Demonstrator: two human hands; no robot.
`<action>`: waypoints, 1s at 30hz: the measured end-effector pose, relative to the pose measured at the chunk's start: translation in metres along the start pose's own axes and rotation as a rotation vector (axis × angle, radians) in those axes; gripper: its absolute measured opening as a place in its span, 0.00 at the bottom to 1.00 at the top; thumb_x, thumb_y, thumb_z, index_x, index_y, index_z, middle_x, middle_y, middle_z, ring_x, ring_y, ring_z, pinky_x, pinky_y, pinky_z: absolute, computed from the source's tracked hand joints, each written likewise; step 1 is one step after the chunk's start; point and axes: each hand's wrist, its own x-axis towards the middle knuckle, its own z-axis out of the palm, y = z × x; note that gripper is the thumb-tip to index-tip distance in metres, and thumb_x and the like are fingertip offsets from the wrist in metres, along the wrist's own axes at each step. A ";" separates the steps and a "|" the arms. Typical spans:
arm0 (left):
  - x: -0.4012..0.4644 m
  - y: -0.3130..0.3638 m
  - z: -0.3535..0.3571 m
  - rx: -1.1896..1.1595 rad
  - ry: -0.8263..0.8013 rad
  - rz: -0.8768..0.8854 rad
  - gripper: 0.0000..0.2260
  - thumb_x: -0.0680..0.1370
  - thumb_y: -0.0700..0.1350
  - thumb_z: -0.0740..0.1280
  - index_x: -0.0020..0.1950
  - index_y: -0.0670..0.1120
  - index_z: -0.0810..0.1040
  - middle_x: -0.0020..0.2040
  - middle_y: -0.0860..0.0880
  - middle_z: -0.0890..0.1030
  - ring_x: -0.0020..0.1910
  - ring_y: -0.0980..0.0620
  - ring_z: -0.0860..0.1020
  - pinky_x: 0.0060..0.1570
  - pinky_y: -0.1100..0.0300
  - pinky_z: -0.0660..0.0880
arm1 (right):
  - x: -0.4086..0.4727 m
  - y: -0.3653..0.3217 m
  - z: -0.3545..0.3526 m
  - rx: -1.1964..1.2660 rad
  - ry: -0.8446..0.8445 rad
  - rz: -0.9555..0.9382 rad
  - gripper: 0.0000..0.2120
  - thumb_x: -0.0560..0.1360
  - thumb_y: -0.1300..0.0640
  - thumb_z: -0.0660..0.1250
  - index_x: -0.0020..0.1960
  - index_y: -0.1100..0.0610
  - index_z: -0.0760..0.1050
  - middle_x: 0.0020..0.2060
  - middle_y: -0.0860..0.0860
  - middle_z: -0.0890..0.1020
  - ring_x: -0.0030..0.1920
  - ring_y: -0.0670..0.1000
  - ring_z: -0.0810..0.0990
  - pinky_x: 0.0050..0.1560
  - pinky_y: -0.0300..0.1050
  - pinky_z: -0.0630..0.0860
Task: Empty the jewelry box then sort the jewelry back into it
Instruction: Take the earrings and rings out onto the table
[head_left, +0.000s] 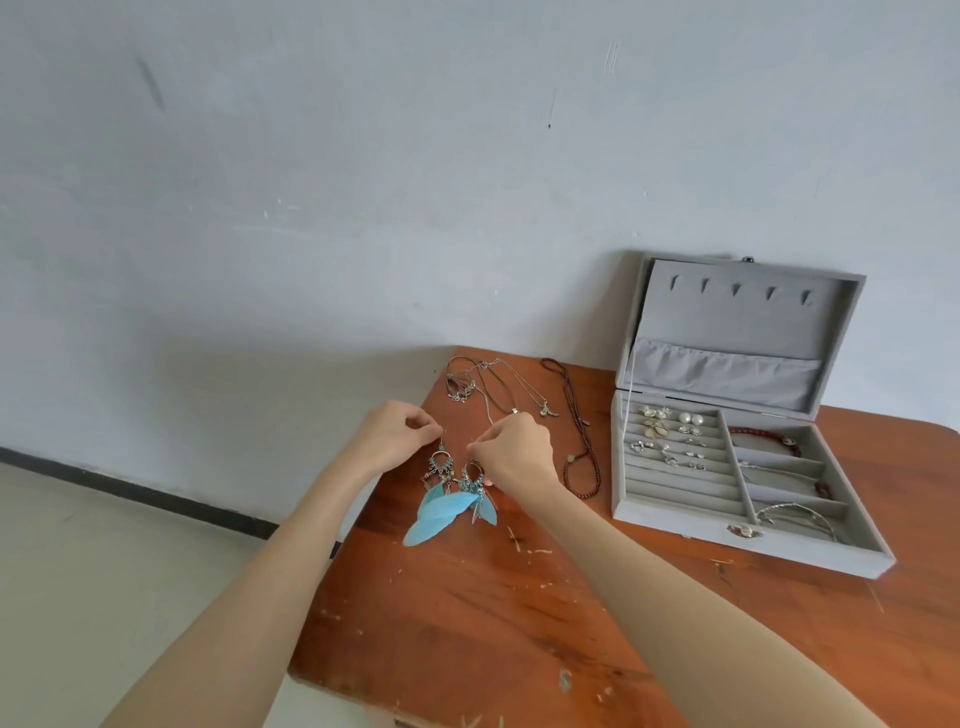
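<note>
Both hands pinch hooks: left hand (396, 435) and right hand (514, 448) each grasp a blue feather drop earring (440, 486). Feathers trail toward the camera on the scratched wooden table (519, 623).

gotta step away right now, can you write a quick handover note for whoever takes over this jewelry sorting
Left hand pinches the hook of one blue feather earring; right hand pinches the other feather earring. Both earrings hang over the wooden table, tangled at the feathers.

Jewelry box is open at the right: stud earrings in the ring rolls, bracelets in the side compartments.

Left: pendant necklaces and the brown bead necklace lie on the table; they and the feather earrings are not yet in the box.
</note>
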 end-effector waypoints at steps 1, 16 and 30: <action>0.001 -0.001 0.001 0.002 0.007 0.009 0.07 0.76 0.45 0.66 0.50 0.44 0.82 0.50 0.47 0.81 0.50 0.51 0.76 0.50 0.59 0.71 | 0.001 -0.001 0.001 -0.028 0.011 -0.010 0.05 0.71 0.59 0.67 0.41 0.59 0.81 0.48 0.57 0.81 0.40 0.56 0.82 0.45 0.50 0.81; -0.022 0.007 -0.005 0.100 0.094 0.130 0.10 0.78 0.45 0.63 0.57 0.46 0.77 0.54 0.49 0.79 0.47 0.54 0.73 0.47 0.64 0.67 | -0.023 -0.003 -0.024 -0.079 -0.013 -0.174 0.09 0.74 0.58 0.64 0.51 0.59 0.79 0.45 0.56 0.83 0.44 0.55 0.82 0.49 0.50 0.80; -0.069 0.084 0.052 0.321 0.213 0.620 0.11 0.79 0.46 0.60 0.60 0.47 0.75 0.51 0.51 0.77 0.52 0.53 0.73 0.49 0.61 0.70 | -0.062 0.052 -0.137 -0.278 0.128 -0.298 0.11 0.76 0.55 0.62 0.56 0.54 0.77 0.47 0.49 0.82 0.50 0.51 0.79 0.53 0.46 0.75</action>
